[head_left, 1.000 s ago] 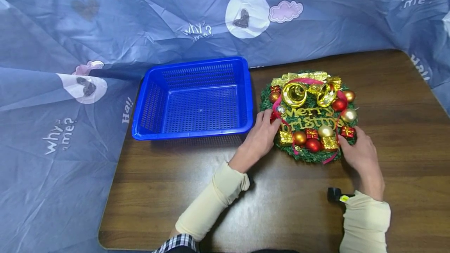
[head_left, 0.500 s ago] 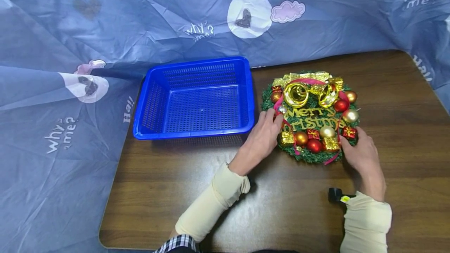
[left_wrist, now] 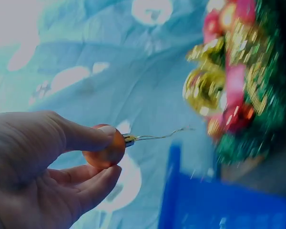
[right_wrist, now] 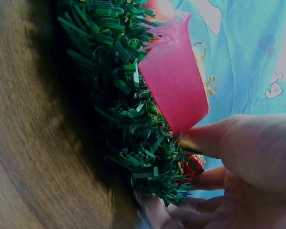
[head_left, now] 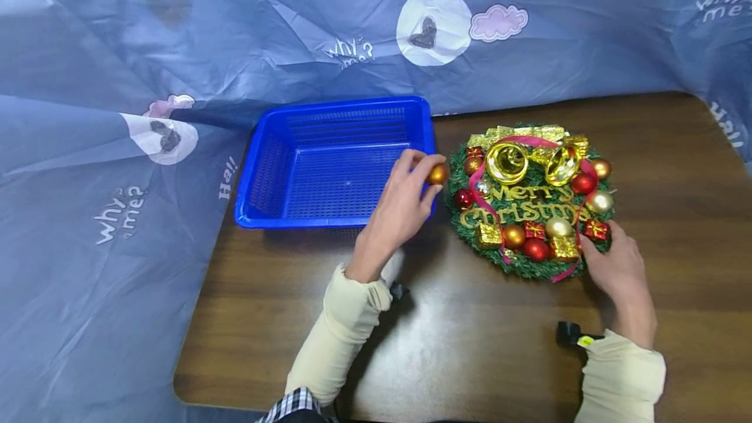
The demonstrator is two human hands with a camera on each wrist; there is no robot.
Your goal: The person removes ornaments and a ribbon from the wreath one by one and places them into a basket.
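My left hand [head_left: 399, 198] pinches an orange-gold Christmas bauble [head_left: 437, 173] between thumb and fingers, over the right rim of the blue basket. In the left wrist view the bauble [left_wrist: 105, 150] shows a gold cap with a thin wire loop trailing from it. A green Christmas wreath [head_left: 478, 240] lies on the table to the right, carrying baubles, gold bells, small gift boxes, pink ribbon and "Merry Christmas" lettering. My right hand [head_left: 619, 263] grips the wreath's lower right edge, the thumb on top near the pink ribbon [right_wrist: 174, 78] and the fingers around the outer greenery.
The blue plastic basket [head_left: 346, 222], with perforated walls, stands at the back left of the wooden table [head_left: 470, 351]. A patterned blue cloth [head_left: 329, 18] hangs behind the table and down its left side.
My left hand has come away from the wreath's left side, moving left and up with the orange-gold bauble. The right hand keeps its grip on the wreath. The head view has shifted slightly.
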